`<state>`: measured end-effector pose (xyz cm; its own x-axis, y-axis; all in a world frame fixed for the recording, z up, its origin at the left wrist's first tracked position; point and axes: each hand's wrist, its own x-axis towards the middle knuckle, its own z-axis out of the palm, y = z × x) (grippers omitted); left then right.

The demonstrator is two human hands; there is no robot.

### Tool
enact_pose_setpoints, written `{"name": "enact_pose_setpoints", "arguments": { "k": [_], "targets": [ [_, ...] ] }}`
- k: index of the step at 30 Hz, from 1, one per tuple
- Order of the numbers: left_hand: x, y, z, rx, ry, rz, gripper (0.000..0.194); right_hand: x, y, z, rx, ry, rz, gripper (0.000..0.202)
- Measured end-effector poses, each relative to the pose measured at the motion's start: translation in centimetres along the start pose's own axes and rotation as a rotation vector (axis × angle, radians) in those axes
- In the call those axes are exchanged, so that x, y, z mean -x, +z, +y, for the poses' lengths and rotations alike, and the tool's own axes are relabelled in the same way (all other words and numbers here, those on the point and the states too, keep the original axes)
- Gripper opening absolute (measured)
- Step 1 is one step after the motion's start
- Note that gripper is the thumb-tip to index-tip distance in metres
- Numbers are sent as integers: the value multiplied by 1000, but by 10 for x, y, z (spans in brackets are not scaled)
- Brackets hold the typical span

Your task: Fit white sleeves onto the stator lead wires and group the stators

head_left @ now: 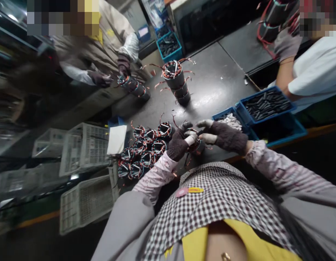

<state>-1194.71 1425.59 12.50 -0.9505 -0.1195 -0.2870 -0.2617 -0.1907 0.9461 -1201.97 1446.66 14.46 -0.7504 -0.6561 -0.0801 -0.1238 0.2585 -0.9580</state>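
Note:
Just in front of my body stands a wound motor stator [198, 146], a dark cylinder with orange and dark wires around its top. My left hand [181, 140], in a dark glove with pale fingertips, is closed over its left side and upper rim. From the right, my right hand [224, 136], gloved alike, reaches its fingers to the wires at the rim. Its lower fingertips look pinched there, but what they hold is too small to make out. Several similar stators [147, 158] stand close together left of my left hand.
A stack of stators [178, 83] stands mid-table. Blue bins [276, 117] hold dark sleeves and white pieces at right; another blue bin [170, 47] is at the back. White crates [87, 203] are at left. Co-workers handle stators at upper left and upper right.

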Motion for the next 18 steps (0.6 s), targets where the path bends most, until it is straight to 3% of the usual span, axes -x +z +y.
{"name": "enact_pose_setpoints", "arguments": {
  "k": [2, 6, 8, 12, 18],
  "targets": [
    [-3, 2, -2, -3, -34, -11, 62, -1, 1, 2, -147, 45, -42, 42],
    [-10, -15, -25, -46, 148, 345, 58, 11, 5, 47, -212, 234, 174, 32],
    [-13, -25, -40, -121, 107, 449, 58, 21, 13, 77, -105, 303, 225, 25],
    [-14, -28, -56, -178, -205, 397, 66, 33, 36, 117, 88, 267, 226, 20],
    [-12, -16, -45, -149, -227, 395, 69, 28, 59, 134, 13, 316, 236, 23]
  ]
}}
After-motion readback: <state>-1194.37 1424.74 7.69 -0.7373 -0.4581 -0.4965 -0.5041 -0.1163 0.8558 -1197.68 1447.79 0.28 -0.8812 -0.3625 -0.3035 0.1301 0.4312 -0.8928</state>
